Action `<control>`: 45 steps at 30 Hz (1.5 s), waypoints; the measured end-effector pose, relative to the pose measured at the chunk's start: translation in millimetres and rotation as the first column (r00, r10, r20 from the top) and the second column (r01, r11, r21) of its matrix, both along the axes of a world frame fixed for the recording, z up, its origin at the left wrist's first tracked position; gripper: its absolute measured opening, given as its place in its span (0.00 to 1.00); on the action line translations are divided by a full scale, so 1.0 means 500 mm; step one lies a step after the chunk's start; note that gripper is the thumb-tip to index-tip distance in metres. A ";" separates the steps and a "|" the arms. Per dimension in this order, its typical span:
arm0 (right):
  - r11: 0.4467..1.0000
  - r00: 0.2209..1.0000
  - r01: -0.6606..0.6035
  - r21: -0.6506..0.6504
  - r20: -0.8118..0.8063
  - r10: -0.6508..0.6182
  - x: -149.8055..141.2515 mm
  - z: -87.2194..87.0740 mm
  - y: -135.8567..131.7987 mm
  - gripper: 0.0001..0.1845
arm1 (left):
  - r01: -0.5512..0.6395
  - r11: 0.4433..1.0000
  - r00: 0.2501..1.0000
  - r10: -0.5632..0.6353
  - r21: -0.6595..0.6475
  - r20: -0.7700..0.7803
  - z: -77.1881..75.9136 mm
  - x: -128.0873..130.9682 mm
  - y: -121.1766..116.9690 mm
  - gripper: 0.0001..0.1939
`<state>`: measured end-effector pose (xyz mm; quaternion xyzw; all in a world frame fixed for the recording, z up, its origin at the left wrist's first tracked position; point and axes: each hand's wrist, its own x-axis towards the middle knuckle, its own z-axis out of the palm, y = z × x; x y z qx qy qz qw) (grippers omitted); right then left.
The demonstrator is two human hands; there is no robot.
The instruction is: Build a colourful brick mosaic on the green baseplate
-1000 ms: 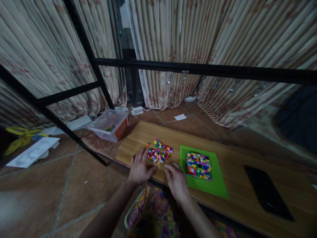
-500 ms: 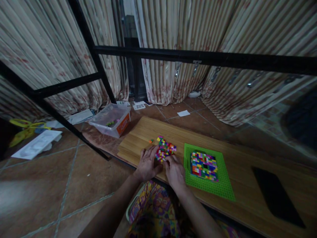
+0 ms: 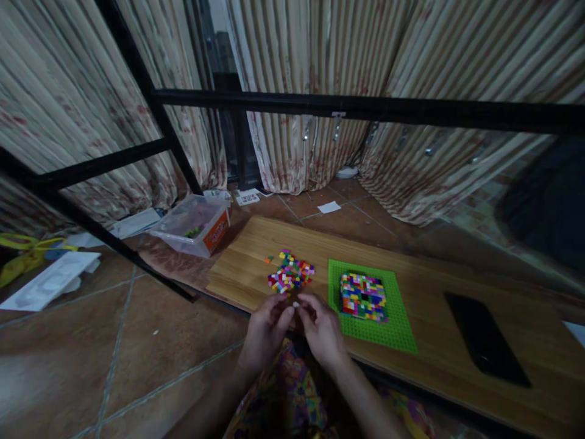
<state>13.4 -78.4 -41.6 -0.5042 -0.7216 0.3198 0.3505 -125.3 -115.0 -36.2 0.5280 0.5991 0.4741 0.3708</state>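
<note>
My right hand [image 3: 322,329] is closed in a pinch on a small white toy brick [image 3: 295,304] at the table's near edge. Close beside it, my left hand [image 3: 267,332] has its fingers curled and its thumb tip near the white brick; whatever lies between them is too small to tell. Just beyond both hands spreads a loose pile of small coloured bricks [image 3: 292,272]. To the right lies a green studded baseplate [image 3: 397,317] bearing a square block of multicoloured bricks [image 3: 364,297] with a dark gap in its middle.
The low wooden table [image 3: 429,305] carries a black flat object [image 3: 487,338] at right. A clear plastic box [image 3: 192,225] with an orange label stands left of the table. Black metal bars [image 3: 274,100] cross in front of curtains [image 3: 311,152]. White packaging [image 3: 50,280] lies on the tiled floor.
Both hands have drawn back from the brick pile toward my body and come together. The white brick now shows between the fingertips. The view has shifted slightly to the right.
</note>
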 end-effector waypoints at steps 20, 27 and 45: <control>0.821 0.804 -0.120 -0.558 -0.539 -0.249 0.131 0.006 -0.169 0.06 | 0.386 0.839 0.892 -0.233 -0.383 0.387 -0.054 0.099 -0.065 0.19; 0.782 0.702 -0.169 -0.600 -0.630 -0.332 0.154 -0.026 -0.184 0.12 | 0.448 0.751 0.814 -0.117 -0.485 0.569 -0.034 0.121 -0.074 0.21; 0.863 0.826 0.485 -0.143 -0.251 -0.505 0.315 -0.036 0.036 0.13 | 0.208 0.956 0.978 -0.198 -0.206 0.069 -0.002 0.080 0.038 0.09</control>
